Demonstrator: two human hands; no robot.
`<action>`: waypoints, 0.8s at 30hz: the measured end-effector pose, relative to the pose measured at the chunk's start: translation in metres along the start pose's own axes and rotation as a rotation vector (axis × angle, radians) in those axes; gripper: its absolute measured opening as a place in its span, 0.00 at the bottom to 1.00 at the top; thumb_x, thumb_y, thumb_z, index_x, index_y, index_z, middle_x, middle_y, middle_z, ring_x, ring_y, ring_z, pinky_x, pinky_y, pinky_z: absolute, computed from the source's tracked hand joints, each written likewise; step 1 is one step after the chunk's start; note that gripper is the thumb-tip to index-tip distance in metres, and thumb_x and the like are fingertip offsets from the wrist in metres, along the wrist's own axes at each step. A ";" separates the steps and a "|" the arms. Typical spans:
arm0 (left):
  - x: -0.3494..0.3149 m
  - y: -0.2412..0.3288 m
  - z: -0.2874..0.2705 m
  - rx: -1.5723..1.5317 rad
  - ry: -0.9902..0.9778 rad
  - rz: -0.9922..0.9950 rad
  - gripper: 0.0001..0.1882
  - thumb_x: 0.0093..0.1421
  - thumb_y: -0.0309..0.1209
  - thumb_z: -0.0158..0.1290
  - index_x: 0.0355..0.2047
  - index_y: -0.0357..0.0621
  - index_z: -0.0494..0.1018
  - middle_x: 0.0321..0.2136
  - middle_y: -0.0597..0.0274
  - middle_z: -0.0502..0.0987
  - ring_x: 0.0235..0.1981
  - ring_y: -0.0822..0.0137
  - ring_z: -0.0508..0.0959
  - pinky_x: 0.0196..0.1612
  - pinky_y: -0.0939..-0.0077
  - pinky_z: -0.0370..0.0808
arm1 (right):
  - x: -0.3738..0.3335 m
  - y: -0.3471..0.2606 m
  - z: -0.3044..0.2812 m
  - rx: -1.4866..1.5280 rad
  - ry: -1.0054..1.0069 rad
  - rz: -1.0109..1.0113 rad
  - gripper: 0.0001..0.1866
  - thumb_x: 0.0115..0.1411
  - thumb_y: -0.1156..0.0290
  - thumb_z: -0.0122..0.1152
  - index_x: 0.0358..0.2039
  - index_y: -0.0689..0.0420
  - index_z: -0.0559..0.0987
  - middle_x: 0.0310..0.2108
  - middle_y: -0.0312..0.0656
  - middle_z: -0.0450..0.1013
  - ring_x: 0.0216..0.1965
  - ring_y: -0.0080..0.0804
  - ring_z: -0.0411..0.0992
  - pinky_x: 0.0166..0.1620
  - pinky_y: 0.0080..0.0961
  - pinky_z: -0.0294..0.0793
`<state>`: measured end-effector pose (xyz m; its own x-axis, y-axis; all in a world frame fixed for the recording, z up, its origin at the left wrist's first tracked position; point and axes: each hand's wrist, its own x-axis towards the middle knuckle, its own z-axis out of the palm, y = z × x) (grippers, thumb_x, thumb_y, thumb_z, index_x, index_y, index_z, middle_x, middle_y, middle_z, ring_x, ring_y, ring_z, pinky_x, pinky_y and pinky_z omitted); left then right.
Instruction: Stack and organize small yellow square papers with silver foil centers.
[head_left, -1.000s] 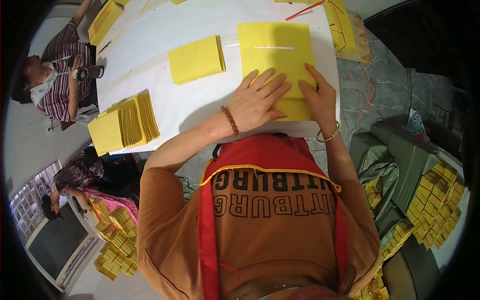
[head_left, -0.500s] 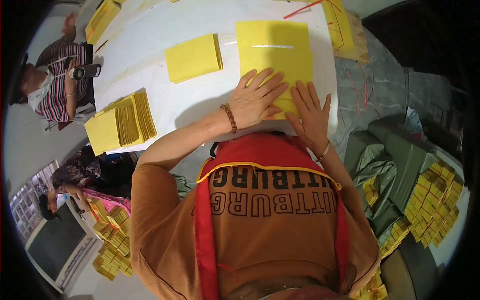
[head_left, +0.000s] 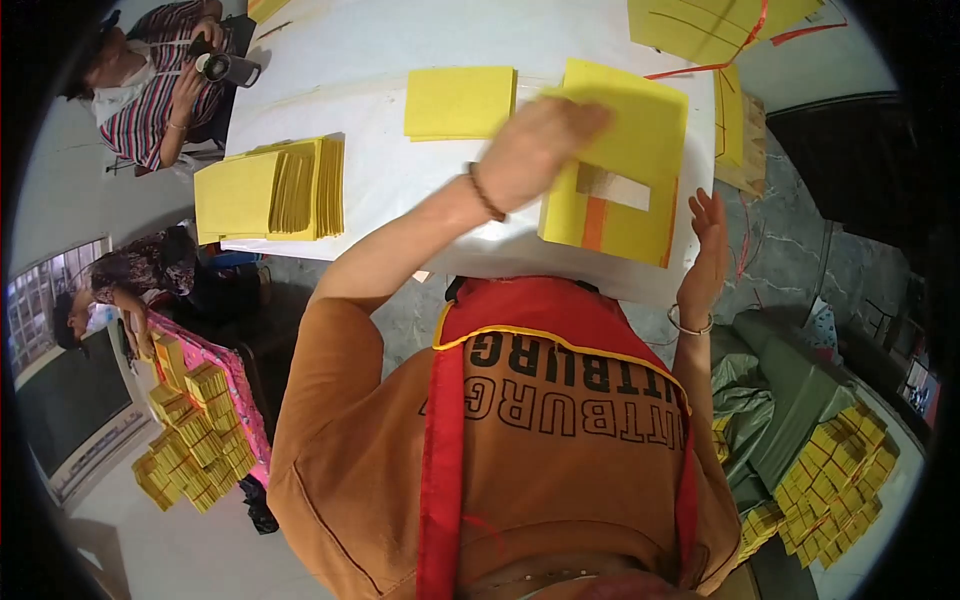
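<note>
In front of me on the white table (head_left: 370, 110) lies a stack of yellow paper sheets (head_left: 635, 120), with a whitish rectangle and an orange strip on its near part. Over the stack's left side is my left hand (head_left: 550, 140), its fingers bent and smeared by motion; whether they pinch a sheet I cannot make out. Just off the stack's right edge, my right hand (head_left: 706, 250) is raised with its fingers stretched out, holding nothing. Left of the stack sits a smaller pile of yellow paper (head_left: 460, 102).
Folded yellow paper (head_left: 290, 190) stands fanned at the table's left corner. More yellow stacks (head_left: 700, 25) with red ties lie at far right. A person in stripes (head_left: 160, 90) holds a flask (head_left: 230, 68). Piled yellow bundles (head_left: 835, 480) flank me; another person bends at left.
Both hands were flat on the yellow sheets; the left has lifted and curled, the right has moved off to the right. The whitish rectangle and orange strip now show. My view has shifted.
</note>
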<state>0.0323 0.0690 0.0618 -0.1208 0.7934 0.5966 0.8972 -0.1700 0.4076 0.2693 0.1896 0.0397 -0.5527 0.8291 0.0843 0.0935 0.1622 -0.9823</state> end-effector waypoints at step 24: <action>-0.110 -0.117 -0.001 0.395 -0.752 -0.596 0.43 0.50 0.37 0.49 0.64 0.53 0.42 0.65 0.54 0.38 0.65 0.53 0.38 0.64 0.56 0.36 | -0.003 0.025 0.002 -0.161 -0.167 -0.017 0.13 0.60 0.73 0.49 0.44 0.60 0.75 0.47 0.42 0.70 0.53 0.32 0.64 0.54 0.26 0.61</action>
<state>-0.0600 0.0011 -0.0513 -0.4161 0.8688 -0.2686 0.8706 0.4658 0.1581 0.2720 0.1900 0.0144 -0.6831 0.7280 0.0584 0.2069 0.2696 -0.9405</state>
